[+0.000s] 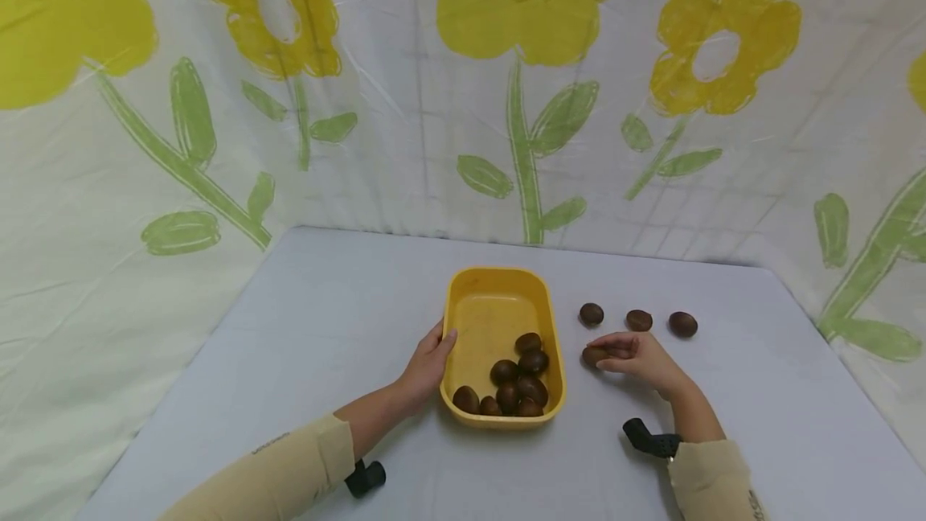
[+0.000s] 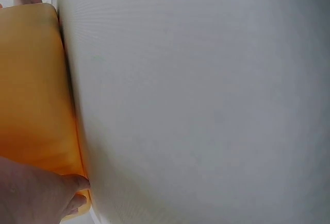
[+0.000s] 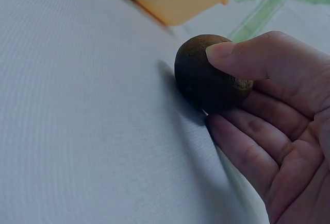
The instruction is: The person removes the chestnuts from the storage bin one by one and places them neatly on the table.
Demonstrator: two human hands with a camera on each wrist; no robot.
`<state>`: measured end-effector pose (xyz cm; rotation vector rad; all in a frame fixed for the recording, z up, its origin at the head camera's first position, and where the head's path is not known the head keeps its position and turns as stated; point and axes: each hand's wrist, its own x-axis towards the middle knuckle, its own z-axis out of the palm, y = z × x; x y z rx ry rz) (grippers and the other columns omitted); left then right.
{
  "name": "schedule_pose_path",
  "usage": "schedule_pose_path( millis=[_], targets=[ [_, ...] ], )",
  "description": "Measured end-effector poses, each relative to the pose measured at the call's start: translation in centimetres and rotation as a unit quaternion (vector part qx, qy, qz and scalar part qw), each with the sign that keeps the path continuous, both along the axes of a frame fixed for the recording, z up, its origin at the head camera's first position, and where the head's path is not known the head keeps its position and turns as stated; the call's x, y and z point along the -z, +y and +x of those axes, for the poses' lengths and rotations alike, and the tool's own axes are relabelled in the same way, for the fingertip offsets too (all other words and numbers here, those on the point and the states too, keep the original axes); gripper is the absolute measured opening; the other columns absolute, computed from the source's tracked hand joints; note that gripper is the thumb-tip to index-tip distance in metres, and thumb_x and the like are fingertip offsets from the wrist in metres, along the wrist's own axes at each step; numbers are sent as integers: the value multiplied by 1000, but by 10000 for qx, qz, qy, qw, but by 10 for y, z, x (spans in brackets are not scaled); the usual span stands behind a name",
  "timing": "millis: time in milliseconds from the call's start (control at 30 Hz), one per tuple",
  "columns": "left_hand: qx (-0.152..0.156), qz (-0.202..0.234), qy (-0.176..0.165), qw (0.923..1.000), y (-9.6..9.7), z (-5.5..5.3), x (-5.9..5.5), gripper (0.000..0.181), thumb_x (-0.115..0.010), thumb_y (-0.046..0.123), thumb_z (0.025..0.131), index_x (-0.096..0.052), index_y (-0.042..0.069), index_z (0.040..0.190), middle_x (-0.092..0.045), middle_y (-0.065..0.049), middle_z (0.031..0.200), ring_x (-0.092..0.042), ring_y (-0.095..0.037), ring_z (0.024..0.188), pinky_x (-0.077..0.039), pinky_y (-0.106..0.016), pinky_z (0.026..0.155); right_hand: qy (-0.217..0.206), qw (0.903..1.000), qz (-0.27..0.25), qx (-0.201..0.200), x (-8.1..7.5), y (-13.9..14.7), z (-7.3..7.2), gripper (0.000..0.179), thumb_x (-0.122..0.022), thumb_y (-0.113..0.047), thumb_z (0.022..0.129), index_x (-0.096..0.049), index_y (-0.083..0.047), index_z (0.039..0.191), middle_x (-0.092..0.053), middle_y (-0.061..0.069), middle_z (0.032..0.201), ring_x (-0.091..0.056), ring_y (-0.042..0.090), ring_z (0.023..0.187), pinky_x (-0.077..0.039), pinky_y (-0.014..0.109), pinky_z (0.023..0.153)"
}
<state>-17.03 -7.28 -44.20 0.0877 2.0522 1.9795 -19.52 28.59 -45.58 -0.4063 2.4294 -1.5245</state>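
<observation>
A yellow plastic tray (image 1: 499, 272) lies on the table with several brown chestnuts (image 1: 531, 391) gathered toward its near end. My left hand (image 1: 425, 368) grips the tray's left side, thumb at the rim; the left wrist view shows fingers (image 2: 75, 183) against the wall. To the right of the tray, my right hand (image 1: 644, 360) pinches a single chestnut (image 3: 206, 74) between thumb and fingers, close over the tabletop. Just beyond that hand, a row of three more chestnuts sits on the table: a left one (image 1: 591, 313), a middle one (image 1: 639, 320) and a right one (image 1: 683, 324).
The table (image 1: 347, 296) has a pale cover. Behind it hangs a white cloth (image 1: 376, 143) painted with yellow flowers. Black devices are strapped at both wrists, a left one (image 1: 365, 479) and a right one (image 1: 651, 439).
</observation>
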Motion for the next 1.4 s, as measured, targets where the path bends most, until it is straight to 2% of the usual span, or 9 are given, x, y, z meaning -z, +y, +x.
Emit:
schedule_pose_path(
  millis=[233, 433, 667, 833, 1200, 1400],
  targets=[
    [-45, -38, -21, 10000, 1, 0, -1, 54, -30, 27, 103, -14, 6, 149, -21, -12, 155, -24, -29, 141, -20, -47, 115, 58, 9999, -87, -124, 2, 0, 0, 40, -74, -12, 78, -63, 6, 112, -68, 15, 109, -63, -3, 93, -52, 15, 77],
    [-90, -83, -28, 9999, 1, 0, 0, 53, -30, 26, 103, -15, 6, 149, -22, -11, 155, -25, -28, 141, -20, -47, 115, 227, 9992, -202, -261, 2, 1, 1, 39, -73, -8, 78, -62, 8, 111, -70, 8, 107, -63, -4, 95, -51, 14, 79],
    [-85, -59, -15, 9999, 2, 0, -1, 52, -30, 25, 103, -15, 7, 149, -22, -11, 155, -27, -29, 140, -21, -47, 114, 178, 9990, -259, -308, -1, 1, 2, 40, -73, -8, 78, -61, 9, 111, -63, 27, 113, -62, -4, 97, -49, 11, 82],
    [-56, -72, 36, 10000, 1, 0, -1, 52, -30, 24, 103, -15, 6, 149, -22, -12, 154, -26, -29, 140, -21, -48, 114, 192, 9987, -287, -368, -2, 2, 2, 39, -73, -8, 78, -61, 9, 111, -62, 30, 113, -63, -2, 97, -49, 12, 83],
    [-60, -64, 1, 10000, 1, 0, -2, 52, -31, 25, 103, -16, 5, 149, -26, -14, 153, -32, -31, 137, -24, -48, 113, 305, 9992, 118, 223, -17, 7, 2, 41, -74, -21, 79, -64, 2, 112, -63, 22, 117, -64, 12, 105, -48, 12, 84],
    [-57, -38, -1, 10000, 1, 0, -2, 53, -30, 24, 103, -14, 5, 149, -21, -12, 155, -26, -29, 140, -21, -47, 114, 290, 9991, 120, 276, -30, 4, 0, 43, -72, -19, 81, -61, 3, 115, -60, 26, 120, -63, 11, 107, -49, 14, 84]
  ],
)
